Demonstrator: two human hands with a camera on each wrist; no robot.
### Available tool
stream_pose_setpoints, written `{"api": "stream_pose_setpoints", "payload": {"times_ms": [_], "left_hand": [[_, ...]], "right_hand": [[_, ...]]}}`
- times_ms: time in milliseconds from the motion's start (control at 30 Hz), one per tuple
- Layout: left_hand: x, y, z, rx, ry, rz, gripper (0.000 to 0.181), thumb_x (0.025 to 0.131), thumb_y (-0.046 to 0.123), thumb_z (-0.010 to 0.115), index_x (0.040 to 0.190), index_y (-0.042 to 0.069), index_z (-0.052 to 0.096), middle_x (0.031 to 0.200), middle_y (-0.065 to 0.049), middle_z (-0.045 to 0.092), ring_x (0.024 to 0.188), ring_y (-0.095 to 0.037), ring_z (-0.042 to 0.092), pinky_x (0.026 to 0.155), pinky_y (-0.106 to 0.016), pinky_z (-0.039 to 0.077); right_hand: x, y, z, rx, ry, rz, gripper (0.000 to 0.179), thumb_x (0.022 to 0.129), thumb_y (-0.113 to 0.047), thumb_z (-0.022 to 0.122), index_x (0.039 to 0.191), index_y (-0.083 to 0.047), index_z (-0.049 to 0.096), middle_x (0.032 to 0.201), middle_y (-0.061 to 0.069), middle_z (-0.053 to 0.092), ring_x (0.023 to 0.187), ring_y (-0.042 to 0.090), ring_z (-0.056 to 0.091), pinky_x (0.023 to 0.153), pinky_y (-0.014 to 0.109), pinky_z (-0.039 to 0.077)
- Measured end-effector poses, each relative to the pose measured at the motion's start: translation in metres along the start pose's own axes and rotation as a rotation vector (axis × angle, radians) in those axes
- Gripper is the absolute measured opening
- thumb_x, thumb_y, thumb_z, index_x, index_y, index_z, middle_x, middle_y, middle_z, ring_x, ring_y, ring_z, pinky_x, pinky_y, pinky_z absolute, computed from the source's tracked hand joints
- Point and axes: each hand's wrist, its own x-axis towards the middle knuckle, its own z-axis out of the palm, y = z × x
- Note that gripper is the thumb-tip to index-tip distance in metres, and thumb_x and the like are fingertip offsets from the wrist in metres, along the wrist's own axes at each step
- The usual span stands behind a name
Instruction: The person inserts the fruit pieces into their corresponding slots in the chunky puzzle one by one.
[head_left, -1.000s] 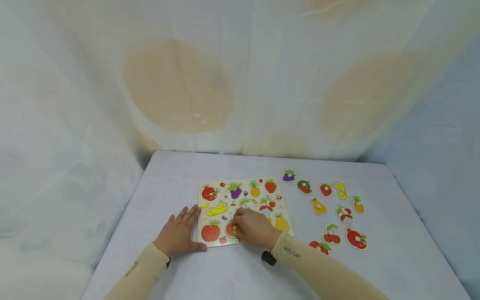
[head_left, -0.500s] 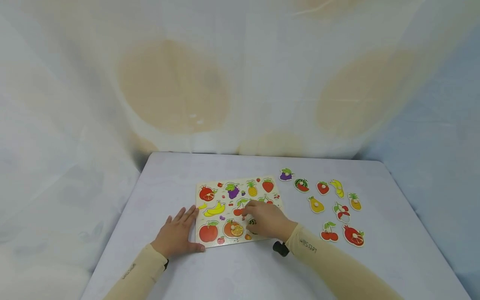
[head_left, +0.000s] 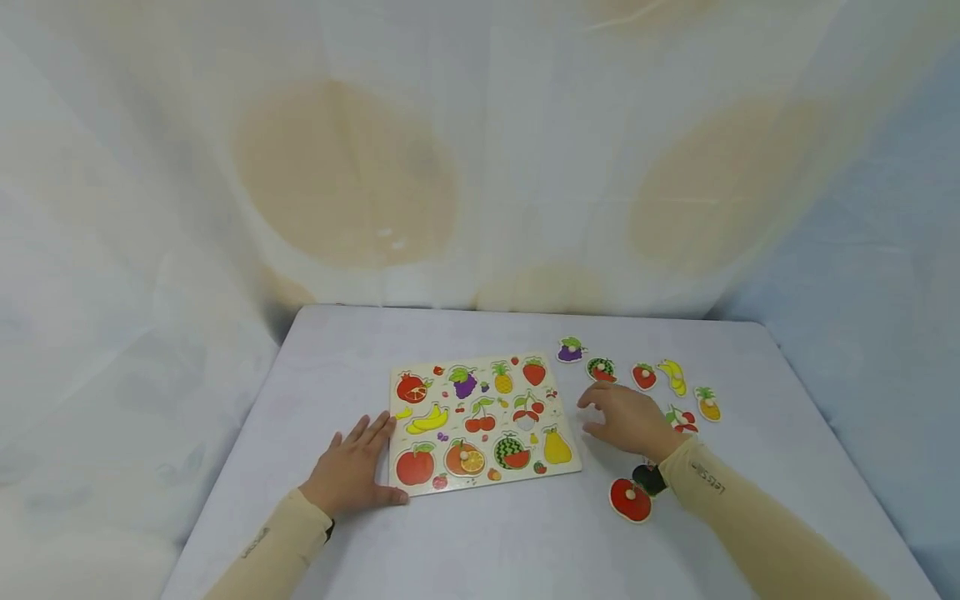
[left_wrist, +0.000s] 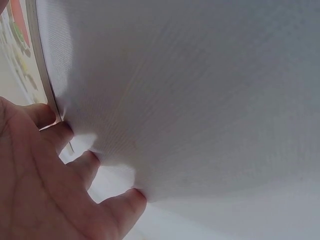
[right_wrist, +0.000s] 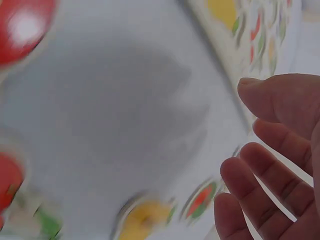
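Note:
A fruit puzzle board (head_left: 450,425) lies on the table, with printed fruits in its outlined recesses. The knobbed orange piece (head_left: 457,457) sits within the orange outline in its front row. My left hand (head_left: 348,471) rests spread on the table against the board's left edge; its fingertips (left_wrist: 132,197) press the cloth in the left wrist view. Right of the board hovers my right hand (head_left: 630,421), fingers loosely bent and holding nothing. Below it, the right wrist view shows a blurred pear piece (right_wrist: 145,220) and a watermelon piece (right_wrist: 201,200). In the head view the hand hides the pear.
Knobbed grape (head_left: 571,350), strawberry (head_left: 643,376), banana (head_left: 674,377) and pineapple (head_left: 707,404) pieces lie at the right. A red apple piece (head_left: 630,502) lies in front of the right wrist. The right forearm (head_left: 750,508) covers part of the table. Cloth walls (head_left: 480,167) surround it.
My right hand pinched the orange piece at the board a second ago. It has let go and moved right, over the loose pieces. The left hand stays in place.

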Motion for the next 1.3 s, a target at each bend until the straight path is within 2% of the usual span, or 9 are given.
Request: {"api": "stream_pose_setpoints", "payload": {"times_ms": [233, 367, 600, 833, 1300], "left_hand": [[0.0, -0.003, 0.001, -0.01, 0.01, 0.003, 0.124, 0.063, 0.075, 0.078, 0.158, 0.012, 0.03, 0.163, -0.007, 0.027, 0.147, -0.038, 0.021, 0.11, -0.069, 0.022], [-0.001, -0.003, 0.002, -0.012, 0.004, 0.004, 0.123, 0.063, 0.075, 0.078, 0.158, 0.012, 0.03, 0.162, -0.007, 0.027, 0.147, -0.039, 0.022, 0.109, -0.069, 0.022], [-0.002, -0.001, 0.002, -0.014, 0.01, 0.013, 0.123, 0.063, 0.074, 0.078, 0.157, 0.011, 0.031, 0.162, -0.007, 0.028, 0.146, -0.039, 0.023, 0.109, -0.069, 0.024], [-0.001, -0.001, 0.003, -0.007, 0.005, 0.015, 0.123, 0.063, 0.075, 0.077, 0.157, 0.012, 0.031, 0.163, -0.006, 0.027, 0.147, -0.037, 0.022, 0.109, -0.069, 0.023], [-0.003, 0.001, -0.001, -0.01, 0.004, 0.009, 0.122, 0.064, 0.073, 0.079, 0.157, 0.011, 0.03, 0.163, -0.007, 0.026, 0.147, -0.038, 0.021, 0.11, -0.069, 0.021]], "right_hand": [[-0.01, 0.047, -0.008, 0.02, -0.006, 0.121, 0.034, 0.083, -0.027, 0.082, 0.113, -0.014, 0.072, 0.115, 0.008, 0.067, 0.101, 0.029, 0.063, 0.084, 0.052, 0.055], [-0.015, 0.062, -0.008, 0.018, 0.007, 0.134, 0.034, 0.082, -0.024, 0.082, 0.113, -0.013, 0.072, 0.113, 0.009, 0.066, 0.099, 0.029, 0.063, 0.08, 0.051, 0.056], [-0.014, 0.069, -0.002, 0.047, 0.01, 0.154, 0.037, 0.081, -0.023, 0.083, 0.114, -0.01, 0.071, 0.113, 0.01, 0.065, 0.098, 0.029, 0.061, 0.081, 0.051, 0.055], [-0.011, 0.072, 0.004, 0.056, -0.012, 0.179, 0.036, 0.081, -0.023, 0.085, 0.112, -0.009, 0.073, 0.105, 0.006, 0.066, 0.095, 0.026, 0.061, 0.083, 0.05, 0.055], [-0.008, 0.078, 0.012, 0.026, 0.027, 0.137, 0.039, 0.077, -0.024, 0.086, 0.11, -0.01, 0.072, 0.102, 0.004, 0.067, 0.087, 0.022, 0.06, 0.081, 0.049, 0.055]]}}
